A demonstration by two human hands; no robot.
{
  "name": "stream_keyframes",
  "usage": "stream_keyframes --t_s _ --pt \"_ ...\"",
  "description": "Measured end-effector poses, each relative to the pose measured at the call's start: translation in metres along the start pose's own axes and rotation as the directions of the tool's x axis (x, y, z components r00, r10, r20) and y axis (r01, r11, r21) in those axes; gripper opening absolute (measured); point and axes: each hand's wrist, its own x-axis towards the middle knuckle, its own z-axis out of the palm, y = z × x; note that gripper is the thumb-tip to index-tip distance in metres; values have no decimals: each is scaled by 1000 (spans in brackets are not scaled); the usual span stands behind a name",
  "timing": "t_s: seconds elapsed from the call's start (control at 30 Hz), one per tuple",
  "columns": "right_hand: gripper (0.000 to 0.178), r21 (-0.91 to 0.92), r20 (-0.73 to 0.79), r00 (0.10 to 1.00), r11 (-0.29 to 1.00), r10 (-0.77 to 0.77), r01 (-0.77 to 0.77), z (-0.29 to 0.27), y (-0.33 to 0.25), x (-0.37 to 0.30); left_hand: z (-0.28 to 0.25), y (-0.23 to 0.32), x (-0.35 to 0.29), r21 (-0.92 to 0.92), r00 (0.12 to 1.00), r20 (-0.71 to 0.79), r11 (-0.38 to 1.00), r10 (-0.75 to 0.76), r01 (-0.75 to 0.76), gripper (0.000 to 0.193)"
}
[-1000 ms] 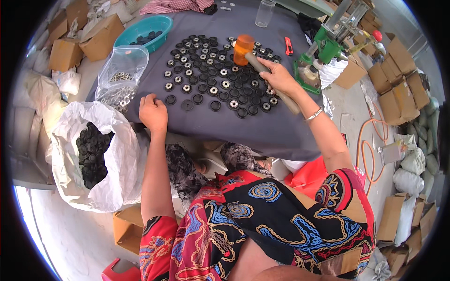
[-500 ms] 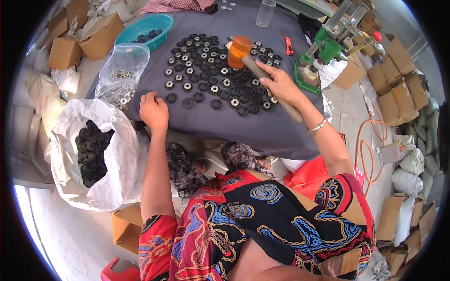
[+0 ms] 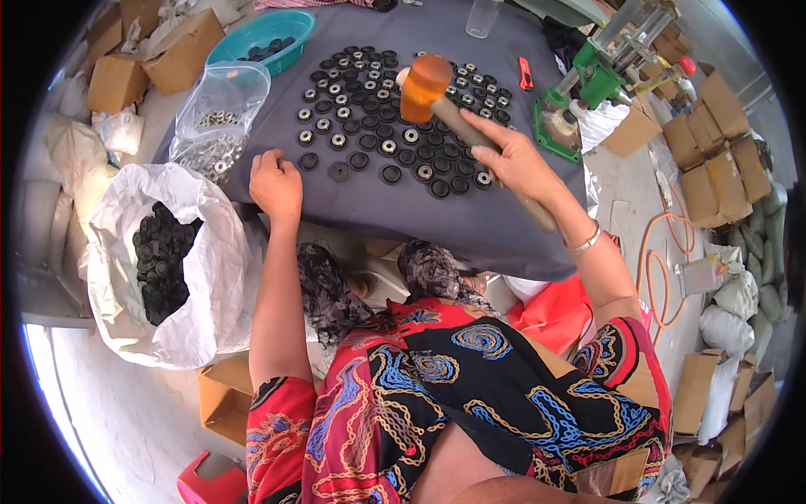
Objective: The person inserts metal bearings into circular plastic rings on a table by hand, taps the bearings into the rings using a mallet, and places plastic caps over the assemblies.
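Black rings are held in the white sack (image 3: 197,277). A mallet (image 3: 437,92) is gripped by the right hand (image 3: 512,160); the left hand (image 3: 275,185) is curled on the cloth (image 3: 403,210), its fingertips hidden

Both arms reaching forward

Left hand (image 3: 275,185) is resting knuckles-up, fingers curled under — right hand (image 3: 512,164) is gripping, wrist raised.
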Motion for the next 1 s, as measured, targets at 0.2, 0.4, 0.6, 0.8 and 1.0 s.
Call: stream_keyframes --t_s 0.2,0.4,0.6,0.8,1.0 --pt "59 -56 6 999 998 44 -43 20 26 4 4 0 -1 -18 1000 4 1000 -1 1 15" --pt "58 -7 20 995 995 95 -95 14 14 1 4 -4 -2 8 1000 16 1000 -13 13 15" --pt "56 -108 -29 996 991 -82 79 19 25 -2 3 3 0 6 1000 -3 1000 14 -14 15" --pt "55 -59 147 927 939 344 -339 9 -6 2 5 -6 -2 3 1000 2 1000 4 -4 14" --pt "56 -252 2 989 957 -147 142 25 33 2 2 4 0 -8 1000 -10 1000 16 -16 14"
